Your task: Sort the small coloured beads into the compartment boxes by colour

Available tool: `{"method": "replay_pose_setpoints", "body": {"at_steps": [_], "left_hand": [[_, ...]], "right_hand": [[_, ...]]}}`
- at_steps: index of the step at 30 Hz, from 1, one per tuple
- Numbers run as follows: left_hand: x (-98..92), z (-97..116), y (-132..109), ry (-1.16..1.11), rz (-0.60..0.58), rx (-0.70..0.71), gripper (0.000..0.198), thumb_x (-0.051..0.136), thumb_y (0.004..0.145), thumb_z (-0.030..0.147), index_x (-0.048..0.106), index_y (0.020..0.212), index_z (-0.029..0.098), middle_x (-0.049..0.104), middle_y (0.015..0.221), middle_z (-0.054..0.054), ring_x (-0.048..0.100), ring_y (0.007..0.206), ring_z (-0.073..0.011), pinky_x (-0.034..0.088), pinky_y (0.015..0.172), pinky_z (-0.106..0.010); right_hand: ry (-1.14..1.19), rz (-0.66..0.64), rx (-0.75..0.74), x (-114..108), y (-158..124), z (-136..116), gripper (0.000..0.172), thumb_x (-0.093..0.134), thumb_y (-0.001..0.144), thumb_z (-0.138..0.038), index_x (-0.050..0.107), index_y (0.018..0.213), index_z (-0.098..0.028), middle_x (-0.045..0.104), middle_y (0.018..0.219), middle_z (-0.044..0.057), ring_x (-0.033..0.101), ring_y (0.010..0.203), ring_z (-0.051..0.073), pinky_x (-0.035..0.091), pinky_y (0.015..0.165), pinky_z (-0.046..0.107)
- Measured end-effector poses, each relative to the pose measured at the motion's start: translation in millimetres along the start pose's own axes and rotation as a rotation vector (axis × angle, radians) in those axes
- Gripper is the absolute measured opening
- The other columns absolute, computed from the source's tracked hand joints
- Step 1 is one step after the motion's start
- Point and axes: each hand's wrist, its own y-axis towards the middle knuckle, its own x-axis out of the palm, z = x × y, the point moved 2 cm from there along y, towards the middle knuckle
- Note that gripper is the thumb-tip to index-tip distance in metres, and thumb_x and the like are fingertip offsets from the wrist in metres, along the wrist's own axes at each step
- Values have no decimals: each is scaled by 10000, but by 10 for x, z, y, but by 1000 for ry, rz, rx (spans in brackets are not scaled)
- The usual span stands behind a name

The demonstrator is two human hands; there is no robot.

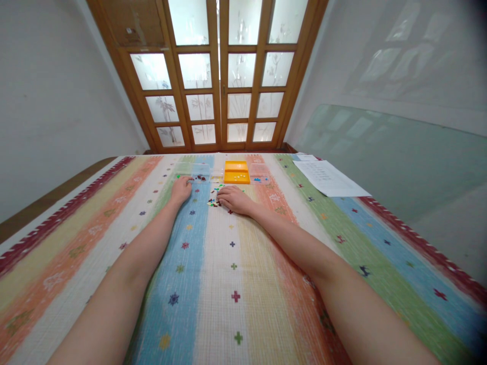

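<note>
My left hand (181, 190) rests at the front edge of the clear boxes on the left, its fingers curled together near a clear box (201, 170) with dark red pieces (201, 178). Whatever its fingertips hold is too small to make out. Over a loose pile of small mixed-colour pieces (213, 203) lies my right hand (235, 199), palm down, with fingers bent and drawn together at the pile. Its fingertips partly cover the pieces, and any piece between them is hidden. Just behind stands an open yellow box (236, 166) containing small white pieces (239, 176).
Right of the yellow box is a clear box (259, 170) with blue pieces (261, 180). A printed paper sheet (331, 178) lies at the table's far right. The striped tablecloth (224, 274) covers the table. Beyond it stand wooden glazed doors (220, 91); a glass panel (380, 152) leans along the right wall.
</note>
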Motion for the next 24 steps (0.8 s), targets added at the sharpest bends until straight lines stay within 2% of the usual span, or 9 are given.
{"method": "replay_pose_setpoints", "body": {"at_steps": [5,7,11,16,18,20,24], "left_hand": [[-12,149,-33,67,13,105,320,569,901,190,789,1132,214,709,1279,-137,594,1294,-341,409,1210,-512],[25,233,-54,52,-76,182,290,562,921,227,798,1090,215,735,1201,-127,636,1204,-332,455,1154,-498],[122,444,-159,-34,-358,308,198,624,904,313,806,927,238,764,995,-82,684,983,-292,533,985,-433],[139,634,-278,-34,-507,362,196,670,889,410,777,906,247,741,913,-67,673,885,-265,540,877,-393],[126,685,-304,-22,-512,403,242,674,897,459,753,971,243,734,961,-77,669,920,-273,540,899,-410],[118,745,-332,-12,-465,450,337,693,896,518,729,1072,232,723,1060,-101,664,1011,-297,532,962,-442],[180,927,-454,17,-401,549,506,716,895,585,684,1250,226,673,1295,-143,612,1235,-345,472,1112,-494]], "right_hand": [[19,173,178,-139,-72,196,407,426,1142,-358,782,1245,-189,752,1289,120,664,1178,247,471,1086,386],[-6,221,257,-235,-130,325,427,408,1141,-353,791,1207,-178,744,1292,127,662,1176,253,477,1071,369],[-85,377,526,-455,-309,647,442,369,1133,-314,784,1168,-169,741,1276,132,662,1157,258,471,1054,352],[-221,342,826,-600,-529,960,460,338,1121,-277,780,1153,-154,736,1278,163,650,1162,280,460,1001,350],[-263,308,917,-614,-586,1020,461,344,1116,-274,786,1142,-146,741,1272,179,665,1135,288,461,966,350],[-300,285,978,-613,-621,1049,466,354,1113,-280,799,1119,-142,749,1262,191,679,1109,295,464,943,355],[-340,284,1013,-599,-651,1070,468,367,1110,-288,811,1113,-140,756,1261,200,688,1102,300,468,930,365]]}}
